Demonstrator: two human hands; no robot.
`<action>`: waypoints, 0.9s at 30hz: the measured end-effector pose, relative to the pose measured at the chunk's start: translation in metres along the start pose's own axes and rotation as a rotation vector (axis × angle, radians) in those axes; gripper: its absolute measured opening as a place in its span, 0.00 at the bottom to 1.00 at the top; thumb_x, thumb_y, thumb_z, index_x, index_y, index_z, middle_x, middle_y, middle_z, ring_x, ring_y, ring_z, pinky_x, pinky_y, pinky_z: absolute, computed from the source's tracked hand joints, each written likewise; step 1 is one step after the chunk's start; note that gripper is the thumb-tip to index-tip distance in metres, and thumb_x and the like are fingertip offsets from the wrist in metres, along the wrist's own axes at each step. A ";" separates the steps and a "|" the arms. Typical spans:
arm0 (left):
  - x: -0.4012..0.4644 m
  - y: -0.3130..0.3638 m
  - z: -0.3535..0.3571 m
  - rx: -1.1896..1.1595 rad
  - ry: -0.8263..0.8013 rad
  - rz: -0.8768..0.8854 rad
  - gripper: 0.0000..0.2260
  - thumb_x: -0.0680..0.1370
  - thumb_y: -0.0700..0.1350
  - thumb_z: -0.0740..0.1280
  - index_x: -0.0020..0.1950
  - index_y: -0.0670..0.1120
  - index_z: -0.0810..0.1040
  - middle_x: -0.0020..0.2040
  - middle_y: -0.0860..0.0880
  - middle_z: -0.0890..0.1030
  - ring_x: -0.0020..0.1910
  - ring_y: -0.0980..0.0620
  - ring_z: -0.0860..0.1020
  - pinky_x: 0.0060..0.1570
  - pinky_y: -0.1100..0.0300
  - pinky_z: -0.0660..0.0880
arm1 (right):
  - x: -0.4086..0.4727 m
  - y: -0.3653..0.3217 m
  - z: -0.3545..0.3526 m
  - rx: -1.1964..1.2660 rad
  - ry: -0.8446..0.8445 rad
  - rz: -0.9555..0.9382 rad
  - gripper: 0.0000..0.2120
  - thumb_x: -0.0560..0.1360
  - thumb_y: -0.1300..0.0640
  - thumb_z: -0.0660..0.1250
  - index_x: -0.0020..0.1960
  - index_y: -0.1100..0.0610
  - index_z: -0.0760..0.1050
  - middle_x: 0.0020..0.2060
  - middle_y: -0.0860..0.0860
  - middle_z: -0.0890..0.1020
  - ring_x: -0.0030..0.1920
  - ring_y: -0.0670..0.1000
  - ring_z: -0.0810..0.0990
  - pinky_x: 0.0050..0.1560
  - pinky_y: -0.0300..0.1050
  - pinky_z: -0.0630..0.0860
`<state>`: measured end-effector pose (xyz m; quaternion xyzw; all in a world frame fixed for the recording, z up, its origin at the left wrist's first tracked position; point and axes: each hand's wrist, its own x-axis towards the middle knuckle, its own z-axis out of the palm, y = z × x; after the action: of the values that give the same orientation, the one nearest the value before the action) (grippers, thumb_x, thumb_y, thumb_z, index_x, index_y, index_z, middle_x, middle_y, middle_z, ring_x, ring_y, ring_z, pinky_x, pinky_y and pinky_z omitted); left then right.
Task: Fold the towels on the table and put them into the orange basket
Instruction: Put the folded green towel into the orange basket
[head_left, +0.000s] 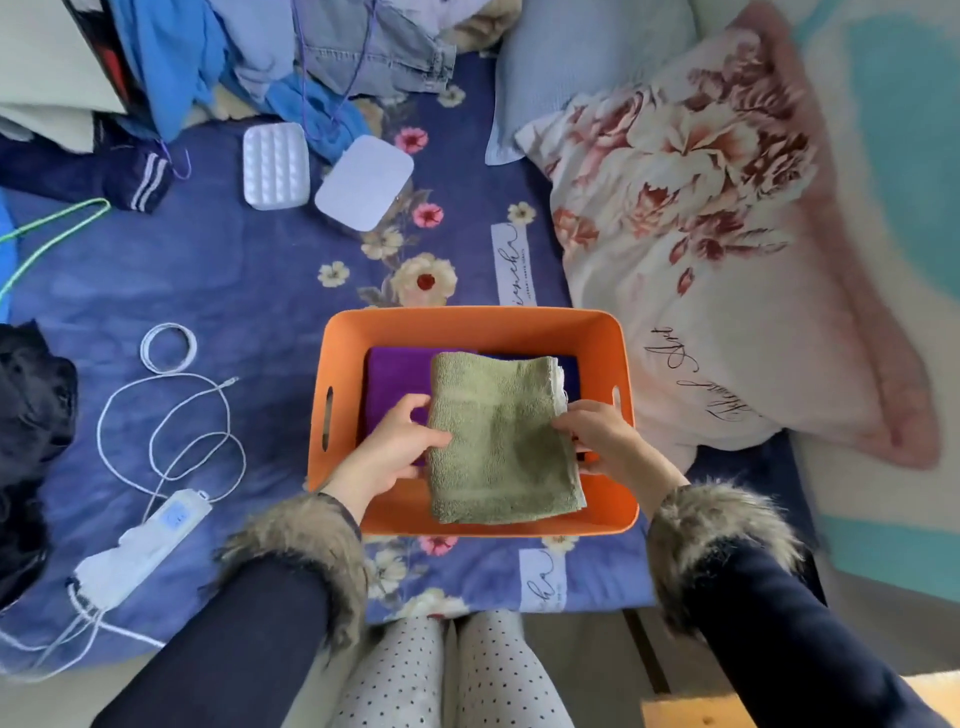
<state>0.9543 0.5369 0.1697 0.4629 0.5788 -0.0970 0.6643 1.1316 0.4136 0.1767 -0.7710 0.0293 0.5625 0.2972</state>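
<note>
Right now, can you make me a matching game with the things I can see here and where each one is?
Things:
1. green towel
2. purple towel
3. flowery pillow
4. white cable

Places:
A. on the bedspread, left of the orange basket
B. right of the basket
C. held by both hands over the basket
D. lying inside the basket

Pairs: 1-C, 2-D, 3-B, 4-A

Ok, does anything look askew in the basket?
Yes: the folded green terry towel, held by both hands, sits tilted, its near edge overhanging the orange plastic basket's front rim, above the flat purple towel.
</note>
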 end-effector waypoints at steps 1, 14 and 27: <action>0.014 0.000 0.002 0.022 0.021 0.020 0.25 0.75 0.34 0.65 0.68 0.51 0.63 0.56 0.42 0.76 0.43 0.54 0.75 0.34 0.59 0.70 | 0.011 -0.002 0.002 -0.023 0.016 -0.019 0.04 0.75 0.63 0.62 0.50 0.60 0.73 0.41 0.55 0.75 0.42 0.52 0.75 0.43 0.50 0.77; 0.131 -0.028 0.053 0.238 0.122 0.245 0.21 0.74 0.37 0.67 0.64 0.50 0.67 0.50 0.41 0.77 0.49 0.42 0.77 0.51 0.48 0.75 | 0.105 0.011 0.022 -0.474 0.343 -0.009 0.23 0.75 0.64 0.59 0.69 0.64 0.63 0.66 0.62 0.70 0.66 0.62 0.69 0.65 0.50 0.67; 0.133 -0.058 0.047 1.173 0.134 0.791 0.36 0.67 0.53 0.75 0.72 0.48 0.65 0.74 0.41 0.60 0.69 0.39 0.64 0.62 0.43 0.69 | 0.115 0.054 0.034 -1.409 0.371 -0.592 0.37 0.74 0.58 0.63 0.76 0.61 0.46 0.76 0.59 0.46 0.76 0.60 0.45 0.73 0.57 0.41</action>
<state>0.9888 0.5249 0.0217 0.9246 0.2594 -0.1156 0.2538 1.1243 0.4191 0.0458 -0.8347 -0.4920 0.2081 -0.1340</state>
